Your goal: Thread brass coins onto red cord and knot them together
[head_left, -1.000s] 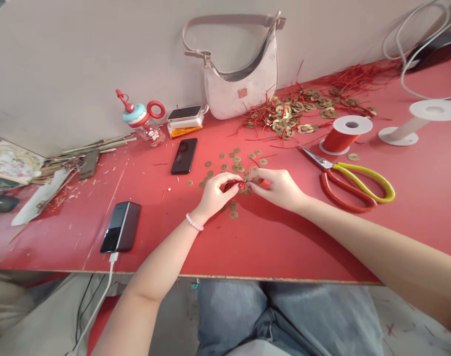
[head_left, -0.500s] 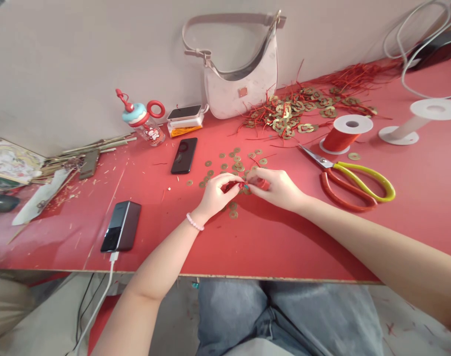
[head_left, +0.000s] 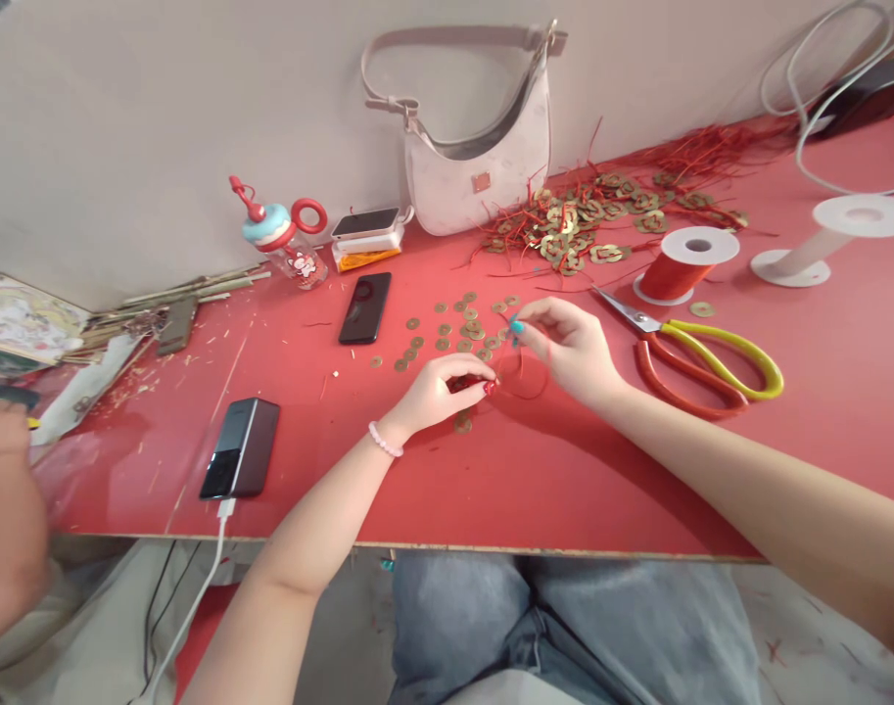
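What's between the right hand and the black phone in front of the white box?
Loose brass-coloured coins scattered on the red tabletop, plus thin red cord close to the right hand. Shows in the head view.

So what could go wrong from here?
The thin red cord looping between the left hand and right hand might tangle or catch on the loose coins nearby. The white cable, hanging past the table edge near the left arm, could get snagged.

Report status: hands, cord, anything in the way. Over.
Left hand, right hand: apart, both pinching red cord. Cord curving slack between them. Loose coins close by; scissors to the right, not touching hands.
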`<act>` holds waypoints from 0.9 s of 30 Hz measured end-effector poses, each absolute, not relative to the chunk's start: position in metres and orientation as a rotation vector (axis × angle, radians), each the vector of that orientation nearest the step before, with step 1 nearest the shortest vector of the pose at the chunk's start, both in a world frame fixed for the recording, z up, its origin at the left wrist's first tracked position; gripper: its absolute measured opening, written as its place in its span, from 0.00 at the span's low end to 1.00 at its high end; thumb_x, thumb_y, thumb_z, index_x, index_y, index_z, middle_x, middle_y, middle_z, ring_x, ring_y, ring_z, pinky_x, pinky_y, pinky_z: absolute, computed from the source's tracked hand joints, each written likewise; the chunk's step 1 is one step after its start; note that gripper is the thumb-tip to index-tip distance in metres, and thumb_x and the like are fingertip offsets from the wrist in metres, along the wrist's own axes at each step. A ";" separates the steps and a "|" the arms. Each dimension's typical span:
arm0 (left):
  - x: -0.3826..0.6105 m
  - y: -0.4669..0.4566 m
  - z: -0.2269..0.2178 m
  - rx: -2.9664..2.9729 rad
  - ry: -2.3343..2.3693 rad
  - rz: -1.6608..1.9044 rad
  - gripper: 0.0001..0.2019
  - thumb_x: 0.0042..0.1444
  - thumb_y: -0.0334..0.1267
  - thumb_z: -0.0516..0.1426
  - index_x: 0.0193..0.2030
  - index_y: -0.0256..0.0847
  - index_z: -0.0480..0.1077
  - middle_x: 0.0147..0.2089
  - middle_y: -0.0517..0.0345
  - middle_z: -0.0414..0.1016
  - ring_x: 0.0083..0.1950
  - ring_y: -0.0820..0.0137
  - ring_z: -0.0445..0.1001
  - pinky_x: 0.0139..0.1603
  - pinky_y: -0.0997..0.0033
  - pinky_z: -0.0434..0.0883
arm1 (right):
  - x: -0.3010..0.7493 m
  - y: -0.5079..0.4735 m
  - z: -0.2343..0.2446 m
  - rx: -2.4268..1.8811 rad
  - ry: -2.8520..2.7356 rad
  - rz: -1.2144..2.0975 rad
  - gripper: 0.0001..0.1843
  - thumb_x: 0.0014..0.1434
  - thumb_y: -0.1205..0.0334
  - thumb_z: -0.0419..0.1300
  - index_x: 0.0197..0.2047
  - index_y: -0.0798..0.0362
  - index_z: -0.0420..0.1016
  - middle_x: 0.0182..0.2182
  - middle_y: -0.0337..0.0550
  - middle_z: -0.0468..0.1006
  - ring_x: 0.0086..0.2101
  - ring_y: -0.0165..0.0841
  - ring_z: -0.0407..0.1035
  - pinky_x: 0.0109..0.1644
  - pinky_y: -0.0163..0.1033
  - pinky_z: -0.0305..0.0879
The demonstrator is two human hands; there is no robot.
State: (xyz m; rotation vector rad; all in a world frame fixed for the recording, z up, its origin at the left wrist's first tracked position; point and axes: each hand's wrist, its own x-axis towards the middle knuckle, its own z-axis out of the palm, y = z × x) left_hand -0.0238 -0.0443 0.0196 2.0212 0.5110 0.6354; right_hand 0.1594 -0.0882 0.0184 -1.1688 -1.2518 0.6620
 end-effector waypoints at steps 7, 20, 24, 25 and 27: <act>-0.027 -0.046 0.021 1.811 0.399 0.681 0.04 0.53 0.35 0.57 0.35 0.44 0.74 0.47 0.54 0.67 0.50 0.68 0.67 0.48 0.65 0.67 | 0.165 -0.079 0.013 -1.242 -1.102 0.677 0.04 0.52 0.62 0.58 0.31 0.53 0.65 0.26 0.37 0.70 0.26 0.26 0.66 0.33 0.35 0.65; -0.019 -0.046 0.016 1.597 0.785 1.041 0.06 0.51 0.39 0.59 0.35 0.42 0.75 0.43 0.54 0.74 0.43 0.71 0.72 0.39 0.71 0.71 | 0.145 -0.098 0.009 -0.937 -2.464 -0.091 0.12 0.61 0.67 0.46 0.34 0.54 0.71 0.25 0.43 0.72 0.27 0.29 0.63 0.32 0.35 0.58; -0.016 -0.042 0.010 1.593 0.928 1.070 0.09 0.50 0.40 0.59 0.37 0.40 0.74 0.42 0.53 0.75 0.36 0.73 0.72 0.35 0.73 0.70 | 0.140 -0.105 0.017 -0.775 -2.425 -0.330 0.12 0.61 0.68 0.46 0.38 0.52 0.71 0.33 0.44 0.75 0.30 0.28 0.64 0.33 0.35 0.59; -0.016 -0.042 0.009 1.584 0.948 1.069 0.09 0.50 0.40 0.59 0.37 0.40 0.74 0.41 0.53 0.75 0.35 0.73 0.72 0.35 0.73 0.70 | 0.140 -0.107 0.018 -0.757 -2.372 -0.363 0.11 0.60 0.67 0.47 0.38 0.51 0.71 0.36 0.44 0.75 0.30 0.28 0.64 0.33 0.36 0.60; -0.015 -0.040 0.008 1.562 0.984 1.066 0.09 0.50 0.40 0.59 0.37 0.39 0.74 0.39 0.53 0.76 0.34 0.74 0.71 0.34 0.74 0.69 | 0.140 -0.110 0.020 -0.766 -2.222 -0.393 0.08 0.59 0.67 0.51 0.37 0.51 0.71 0.41 0.46 0.72 0.32 0.30 0.65 0.34 0.37 0.61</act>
